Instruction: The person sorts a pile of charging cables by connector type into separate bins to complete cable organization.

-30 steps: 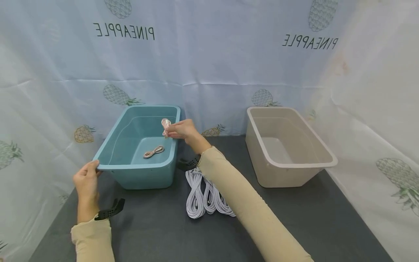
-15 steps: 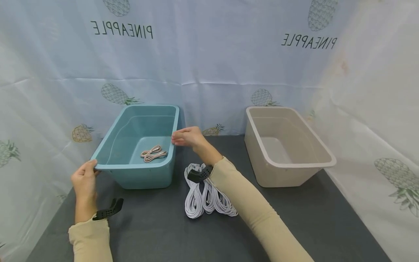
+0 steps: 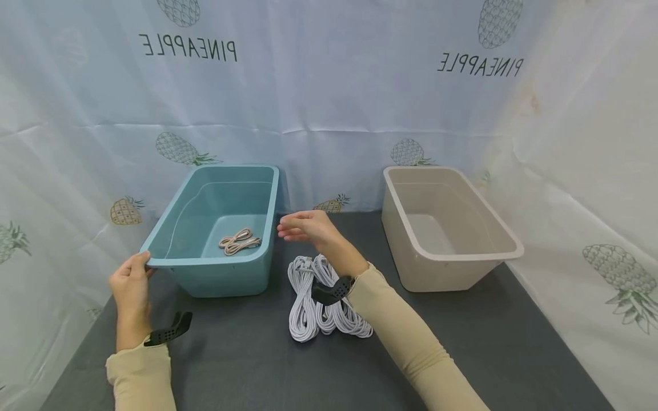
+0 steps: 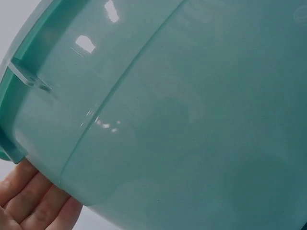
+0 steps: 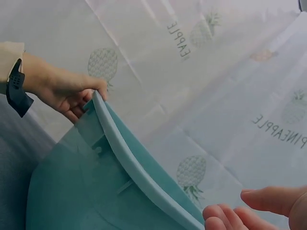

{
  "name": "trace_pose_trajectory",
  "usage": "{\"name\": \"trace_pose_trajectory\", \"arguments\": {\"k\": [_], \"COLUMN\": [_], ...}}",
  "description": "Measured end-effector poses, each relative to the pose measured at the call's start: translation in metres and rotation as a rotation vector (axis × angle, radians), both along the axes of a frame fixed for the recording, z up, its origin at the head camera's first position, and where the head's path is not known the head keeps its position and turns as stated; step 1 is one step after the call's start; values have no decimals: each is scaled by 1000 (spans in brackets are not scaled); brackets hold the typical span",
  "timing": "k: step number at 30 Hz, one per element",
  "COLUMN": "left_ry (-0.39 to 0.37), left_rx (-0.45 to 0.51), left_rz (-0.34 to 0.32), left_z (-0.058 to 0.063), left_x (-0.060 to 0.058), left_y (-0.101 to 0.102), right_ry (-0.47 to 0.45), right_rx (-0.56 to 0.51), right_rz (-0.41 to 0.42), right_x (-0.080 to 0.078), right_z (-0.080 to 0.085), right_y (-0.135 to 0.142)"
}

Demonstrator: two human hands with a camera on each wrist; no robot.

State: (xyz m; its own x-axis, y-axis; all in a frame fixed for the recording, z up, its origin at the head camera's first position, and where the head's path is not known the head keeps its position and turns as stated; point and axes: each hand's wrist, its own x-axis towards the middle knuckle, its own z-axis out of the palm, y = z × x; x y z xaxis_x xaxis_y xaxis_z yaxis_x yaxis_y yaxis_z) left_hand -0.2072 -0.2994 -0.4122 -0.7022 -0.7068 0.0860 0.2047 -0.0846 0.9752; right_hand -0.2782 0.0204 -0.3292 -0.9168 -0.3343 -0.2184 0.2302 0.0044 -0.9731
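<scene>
My left hand [image 3: 129,281] grips the near left corner of the blue plastic bin [image 3: 216,279], thumb over the rim and fingers beneath it, as the right wrist view also shows. Two coiled pinkish cables [image 3: 237,242] lie together on the floor of that bin. Just outside its right side hovers my right hand [image 3: 311,226], apart from the rim, its fingers loosely extended with nothing in them. Several bundles of white cable [image 3: 302,311] lie side by side on the dark table below my right wrist, which partly covers them.
A beige bin [image 3: 452,274] stands at the back right of the dark tabletop [image 3: 257,359]. Behind both bins hangs a pale curtain [image 3: 339,85] printed with pineapples, and it also runs along the sides.
My right hand has let go of a pinkish cable, which dropped beside the other one in the blue bin. That hand then drew back rightward over the rim. My left hand stays on the corner.
</scene>
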Motion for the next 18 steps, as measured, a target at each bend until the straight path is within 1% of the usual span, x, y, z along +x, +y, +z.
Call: {"name": "trace_pose_trajectory", "arguments": {"k": [7,15,18], "left_ry": [-11,5,6], "left_rx": [7,17,16], "left_rz": [-2,-3,-4], "left_z": [1,1,1], "left_x": [-1,0,-1], "left_y": [-1,1,2], "right_ry": [-8,-9,12], "right_rx": [18,32,55], "right_rz": [-20,-60,-71], "right_x": [13,19,21], "right_z": [-15,-28,-33], "right_y": [16,34,43]}}
